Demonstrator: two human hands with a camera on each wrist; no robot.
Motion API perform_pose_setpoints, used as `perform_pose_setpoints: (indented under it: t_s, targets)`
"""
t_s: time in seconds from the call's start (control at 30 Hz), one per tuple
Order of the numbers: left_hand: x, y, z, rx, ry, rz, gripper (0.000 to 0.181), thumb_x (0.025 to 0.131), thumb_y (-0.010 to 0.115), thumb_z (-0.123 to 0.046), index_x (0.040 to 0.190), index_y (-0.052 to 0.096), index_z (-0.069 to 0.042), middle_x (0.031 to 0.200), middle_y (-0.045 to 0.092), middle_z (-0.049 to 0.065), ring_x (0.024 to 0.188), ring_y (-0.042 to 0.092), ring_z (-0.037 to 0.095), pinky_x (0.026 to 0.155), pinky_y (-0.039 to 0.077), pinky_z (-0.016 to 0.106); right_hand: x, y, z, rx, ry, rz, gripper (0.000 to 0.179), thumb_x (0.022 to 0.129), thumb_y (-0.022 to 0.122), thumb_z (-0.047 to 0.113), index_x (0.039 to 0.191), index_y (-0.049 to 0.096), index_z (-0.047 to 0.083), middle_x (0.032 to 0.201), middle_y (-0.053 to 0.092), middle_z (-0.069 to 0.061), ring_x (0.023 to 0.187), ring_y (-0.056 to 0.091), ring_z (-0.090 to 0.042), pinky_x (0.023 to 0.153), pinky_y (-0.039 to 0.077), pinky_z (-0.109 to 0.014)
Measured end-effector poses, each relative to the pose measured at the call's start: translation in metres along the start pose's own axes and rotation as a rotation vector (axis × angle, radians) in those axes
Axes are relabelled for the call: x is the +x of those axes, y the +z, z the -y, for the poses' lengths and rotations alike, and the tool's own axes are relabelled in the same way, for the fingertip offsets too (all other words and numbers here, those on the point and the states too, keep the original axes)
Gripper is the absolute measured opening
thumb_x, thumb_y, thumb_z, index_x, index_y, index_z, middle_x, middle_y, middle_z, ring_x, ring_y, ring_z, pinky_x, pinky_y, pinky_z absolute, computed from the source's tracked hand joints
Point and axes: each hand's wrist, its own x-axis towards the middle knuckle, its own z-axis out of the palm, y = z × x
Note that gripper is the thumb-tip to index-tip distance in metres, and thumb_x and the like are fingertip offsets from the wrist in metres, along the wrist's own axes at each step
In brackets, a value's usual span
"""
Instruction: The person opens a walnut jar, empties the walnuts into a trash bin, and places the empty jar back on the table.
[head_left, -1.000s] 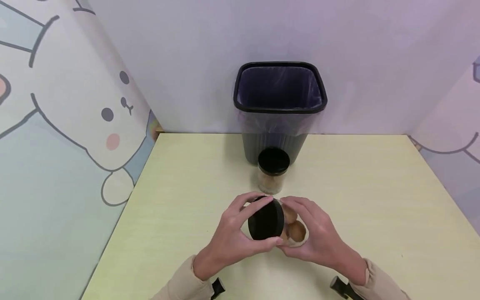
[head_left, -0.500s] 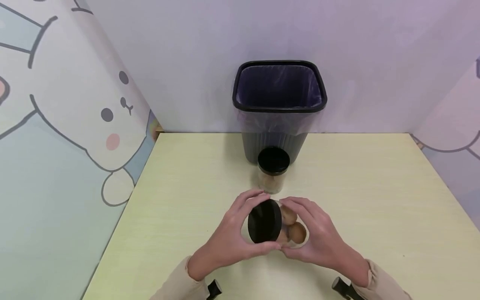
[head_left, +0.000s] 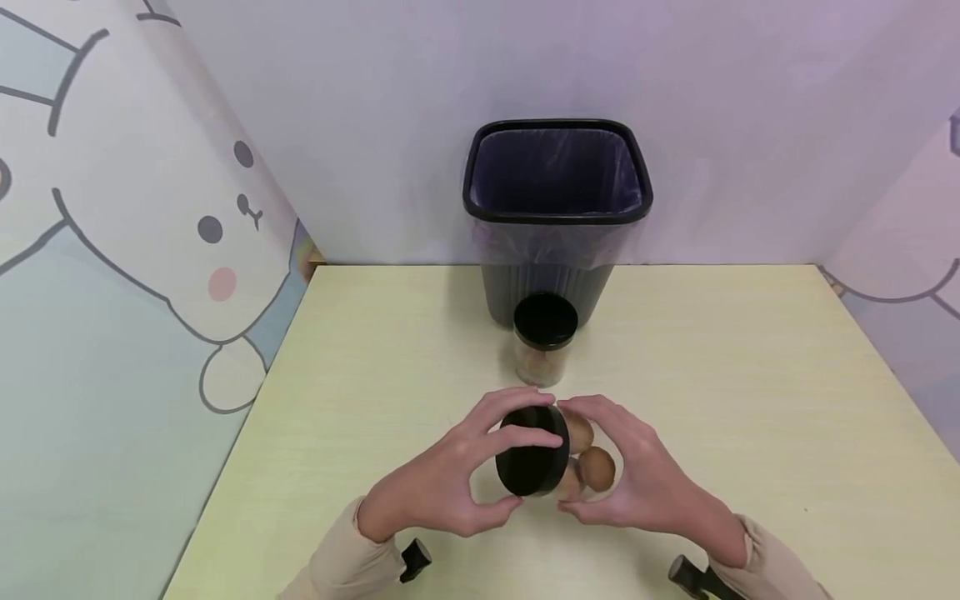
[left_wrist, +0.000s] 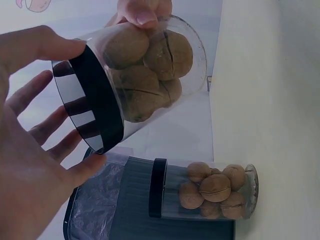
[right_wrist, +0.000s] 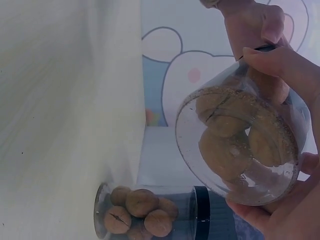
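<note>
A clear jar point(left_wrist: 199, 55) of walnuts point(left_wrist: 137, 92) is tilted in the air between both hands. Its black lid point(head_left: 527, 471) faces left. My left hand point(head_left: 448, 477) curls round this lid, with a finger across its face and the thumb at its lower edge. My right hand point(head_left: 647, 475) holds the glass body, fingers above and thumb below, and the jar's base shows toward the right wrist camera. Just beyond it stands a second jar of walnuts, upright on the table, with its own black lid point(head_left: 546, 321).
A dark bin point(head_left: 558, 218) with a liner bag stands at the back of the pale table point(head_left: 712, 350), right behind the second jar. A wall point(head_left: 360, 150) rises at the back, and a panel with cartoon figures point(head_left: 150, 250) borders the left side.
My left hand has shifted its fingers on the lid: one finger now crosses its face, and the thumb has slid left along the lower edge. The right hand stays nearly in place.
</note>
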Motion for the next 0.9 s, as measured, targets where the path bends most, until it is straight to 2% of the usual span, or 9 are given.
perform_pose_setpoints:
  t_s: [0.2, 0.43, 0.67, 0.8, 0.9]
  targets:
    - [-0.002, 0.002, 0.001, 0.018, -0.003, -0.02, 0.068, 0.069, 0.075, -0.009, 0.131, 0.049, -0.015, 0.145, 0.032, 0.012, 0.135, 0.029, 0.028, 0.103, 0.036, 0.041, -0.003, 0.001, -0.004, -0.007, 0.011, 0.024, 0.097, 0.041, 0.094, 0.018, 0.126, 0.052, 0.002, 0.118, 0.058, -0.002, 0.105, 0.056, -0.016, 0.094, 0.039, -0.016]
    - [-0.004, 0.004, 0.001, 0.027, -0.123, -0.098, 0.069, 0.071, 0.081, -0.027, 0.133, 0.05, -0.018, 0.141, 0.038, 0.003, 0.128, 0.036, 0.02, 0.099, 0.041, 0.033, -0.011, 0.005, -0.017, -0.057, -0.022, 0.025, 0.095, 0.047, 0.092, 0.029, 0.129, 0.052, 0.004, 0.121, 0.057, -0.001, 0.108, 0.055, -0.016, 0.096, 0.037, -0.018]
    - [-0.004, 0.01, 0.003, 0.074, -0.185, -0.18, 0.074, 0.07, 0.082, -0.039, 0.134, 0.051, -0.018, 0.13, 0.044, 0.001, 0.117, 0.047, 0.013, 0.093, 0.044, 0.027, -0.011, 0.003, -0.016, -0.094, -0.046, 0.008, 0.093, 0.048, 0.091, 0.031, 0.128, 0.053, 0.003, 0.121, 0.057, -0.003, 0.108, 0.055, -0.017, 0.096, 0.037, -0.019]
    - [-0.003, 0.011, 0.002, 0.087, -0.208, -0.18, 0.076, 0.069, 0.082, -0.042, 0.134, 0.05, -0.019, 0.129, 0.044, 0.001, 0.114, 0.049, 0.012, 0.091, 0.046, 0.026, -0.013, 0.002, -0.016, -0.109, -0.039, 0.009, 0.093, 0.048, 0.091, 0.032, 0.129, 0.053, 0.004, 0.122, 0.056, -0.003, 0.108, 0.055, -0.017, 0.096, 0.037, -0.018]
    - [-0.002, 0.009, 0.001, 0.073, -0.195, -0.157, 0.076, 0.07, 0.082, -0.04, 0.135, 0.048, -0.019, 0.132, 0.042, 0.001, 0.118, 0.046, 0.014, 0.093, 0.044, 0.028, -0.013, 0.001, -0.016, -0.117, -0.035, 0.01, 0.094, 0.049, 0.091, 0.033, 0.129, 0.053, 0.004, 0.123, 0.056, -0.003, 0.108, 0.055, -0.017, 0.096, 0.037, -0.018]
